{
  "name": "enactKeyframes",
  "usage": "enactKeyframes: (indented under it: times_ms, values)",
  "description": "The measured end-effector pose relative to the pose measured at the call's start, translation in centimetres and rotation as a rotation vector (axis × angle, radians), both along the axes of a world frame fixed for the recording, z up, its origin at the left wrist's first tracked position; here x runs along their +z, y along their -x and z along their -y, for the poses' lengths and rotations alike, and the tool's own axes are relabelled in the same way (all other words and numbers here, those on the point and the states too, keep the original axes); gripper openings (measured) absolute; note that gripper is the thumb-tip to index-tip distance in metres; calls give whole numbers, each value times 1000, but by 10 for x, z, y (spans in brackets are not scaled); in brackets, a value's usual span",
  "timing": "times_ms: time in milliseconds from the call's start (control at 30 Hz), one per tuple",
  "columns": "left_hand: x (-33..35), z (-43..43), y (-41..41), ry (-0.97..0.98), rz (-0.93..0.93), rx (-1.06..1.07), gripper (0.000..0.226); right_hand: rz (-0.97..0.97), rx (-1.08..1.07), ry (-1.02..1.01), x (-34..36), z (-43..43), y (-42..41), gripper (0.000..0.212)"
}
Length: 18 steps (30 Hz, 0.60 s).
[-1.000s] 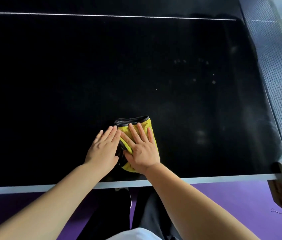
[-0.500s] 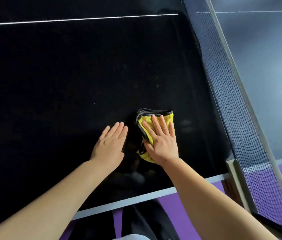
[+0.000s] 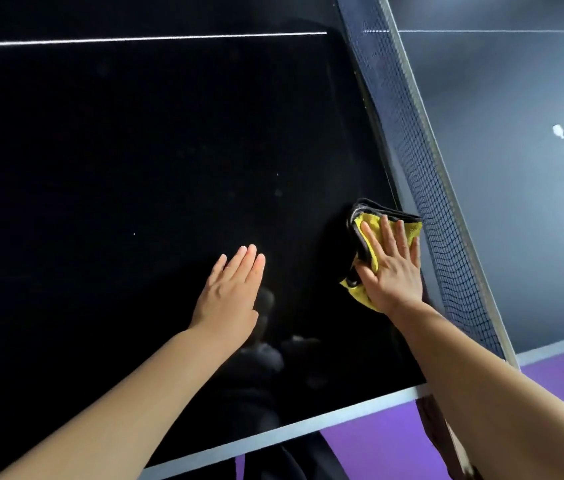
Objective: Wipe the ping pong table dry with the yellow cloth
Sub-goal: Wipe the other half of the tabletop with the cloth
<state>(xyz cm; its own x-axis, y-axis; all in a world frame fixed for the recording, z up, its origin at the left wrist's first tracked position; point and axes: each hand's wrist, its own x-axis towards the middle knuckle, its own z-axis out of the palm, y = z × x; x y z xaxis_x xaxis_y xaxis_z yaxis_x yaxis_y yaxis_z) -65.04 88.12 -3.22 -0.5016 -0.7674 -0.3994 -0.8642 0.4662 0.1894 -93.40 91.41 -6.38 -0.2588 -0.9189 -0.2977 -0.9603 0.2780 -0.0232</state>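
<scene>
The dark ping pong table [image 3: 135, 150] fills most of the view, with a white line across its far side. A folded yellow cloth [image 3: 372, 233] with a dark edge lies on it right beside the net [image 3: 422, 202]. My right hand [image 3: 391, 268] presses flat on the cloth, fingers straight and spread. My left hand [image 3: 232, 296] rests flat on the bare table to the left of the cloth, fingers straight and together, apart from the cloth.
The net runs diagonally from top centre to lower right, its post [image 3: 447, 434] at the near edge. Beyond it, the other table half [image 3: 516, 202] carries two small white spots [image 3: 563, 131]. Purple floor [image 3: 395, 445] shows below the table's pale near edge.
My right hand has slid the cloth rightward across the table until it reaches the net. My left hand, which lay against the cloth, now rests apart from it on the table.
</scene>
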Motion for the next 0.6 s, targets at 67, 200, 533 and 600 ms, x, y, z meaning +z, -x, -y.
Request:
enactKeyframes:
  times_ms: [67, 200, 533, 600]
  values:
    - [1, 0, -17, 21, 16, 51, 83, -3, -122, -23, 0, 8, -12, 71]
    - [0, -8, -63, 7, 36, 177, 82, 9, -350, -47, 1, 22, -70, 72]
    - [0, -47, -197, 55, -6, 451, 82, 88, 155, -43, -3, 26, -279, 77]
    - [0, -57, -225, 63, -23, 502, 82, 103, 263, -48, -4, 22, -321, 76]
